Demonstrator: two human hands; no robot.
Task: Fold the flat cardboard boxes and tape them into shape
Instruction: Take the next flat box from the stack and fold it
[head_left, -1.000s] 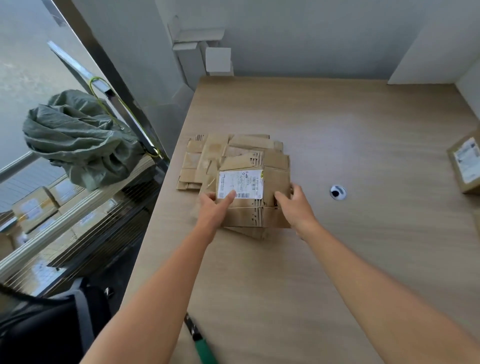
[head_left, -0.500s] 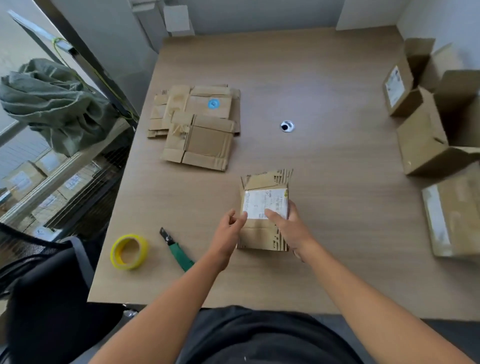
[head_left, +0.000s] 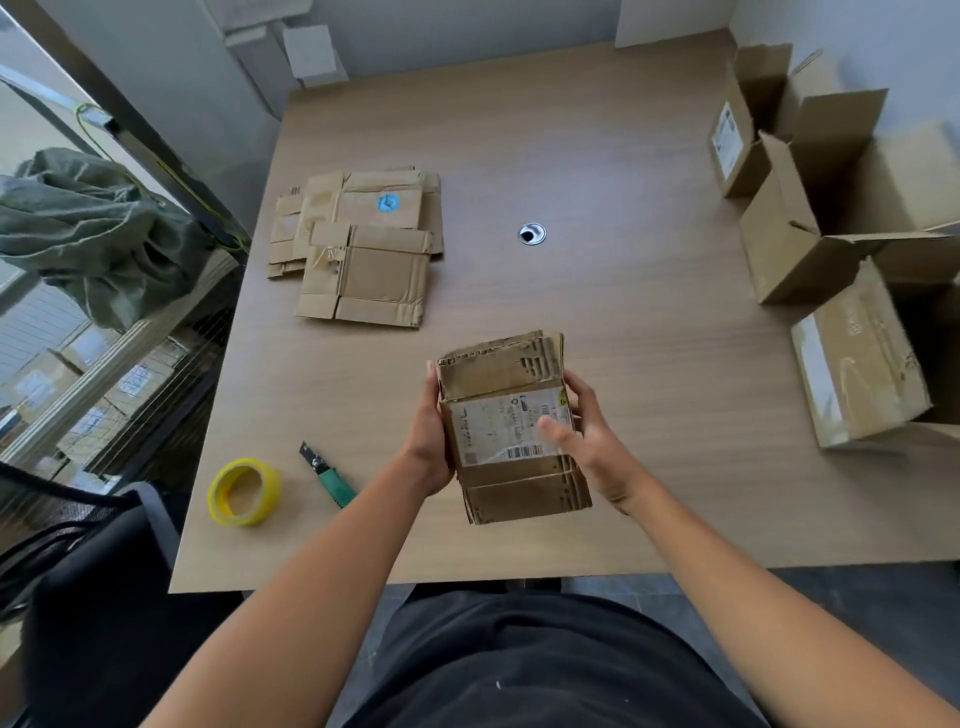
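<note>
**Over the near edge of the desk, a flat cardboard box held at its sides**

Near the middle of that edge we hold the flat cardboard box, label side up. Our left grip is closed on its left side, fingers hidden beneath. Our right grip clasps the right side, thumb pressed on the white label. Whether its lower end touches the desk we cannot tell.

We judge it light and fairly stiff across the panels, yet ready to bend along the creases. The far flaps look torn and frayed, corrugation showing, so pulling there could rip them further. The label looks smooth and may slide under a thumb; bare cardboard should give better friction. We would take hold at the two long side folds, near their middle, and press them towards each other to open it, keeping fingers off the ragged ends.

More flat boxes lie stacked towards the far left corner, shaped boxes stand along the right edge, and the yellow tape roll and green cutter lie by the near left corner
</note>
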